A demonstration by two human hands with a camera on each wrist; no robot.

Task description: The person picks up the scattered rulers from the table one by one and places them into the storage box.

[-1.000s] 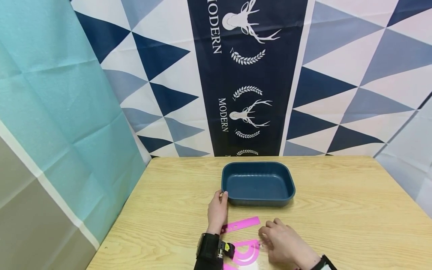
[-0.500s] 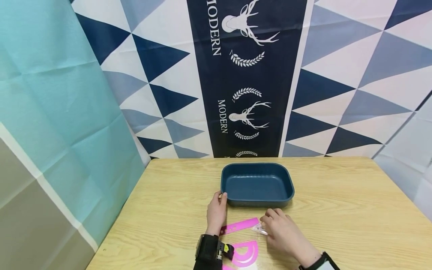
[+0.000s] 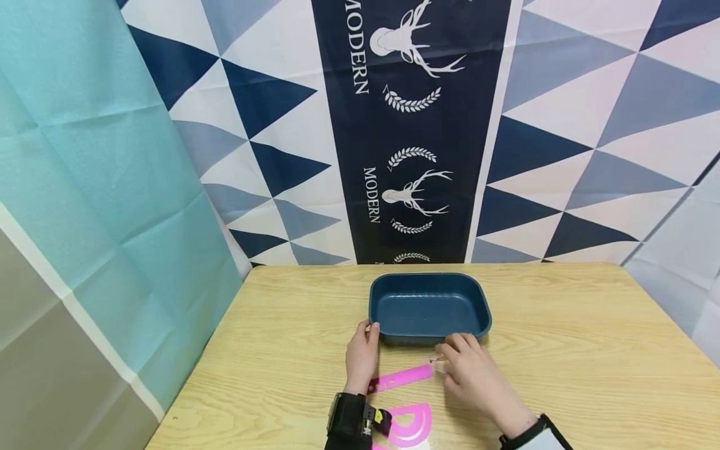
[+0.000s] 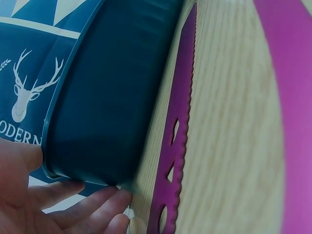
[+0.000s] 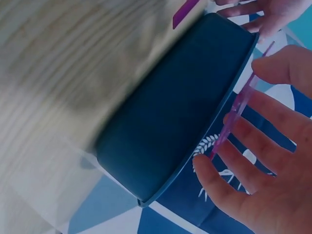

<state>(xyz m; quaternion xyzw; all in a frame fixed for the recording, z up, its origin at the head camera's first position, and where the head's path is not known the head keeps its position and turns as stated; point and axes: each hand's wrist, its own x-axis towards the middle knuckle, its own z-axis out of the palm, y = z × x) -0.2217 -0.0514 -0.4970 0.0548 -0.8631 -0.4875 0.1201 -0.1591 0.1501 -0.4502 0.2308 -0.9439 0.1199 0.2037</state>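
Observation:
A dark blue rectangular plastic bin point(image 3: 430, 306) stands on the table. My left hand point(image 3: 361, 357) holds its near left corner, thumb at the rim and fingers against the side in the left wrist view. My right hand point(image 3: 478, 378), by the bin's near right side, pinches a thin clear set square point(image 5: 236, 109) between thumb and fingers; it looks pinkish and edge-on in the right wrist view. Between my hands lies a pink ruler point(image 3: 402, 378) with cut-out holes and a wavy edge. Nearer me is a pink protractor point(image 3: 413, 431), partly hidden by the left wrist gear.
Another pink piece point(image 3: 379, 446) shows at the bottom edge, mostly cut off. The wooden table point(image 3: 562, 350) reaches back to a patterned cloth point(image 3: 416, 125). A turquoise cloth point(image 3: 112, 187) hangs along the left side.
My right hand has moved forward from beside the protractor to the bin's near side, bringing the set square with it. The left hand has stayed at the bin's corner.

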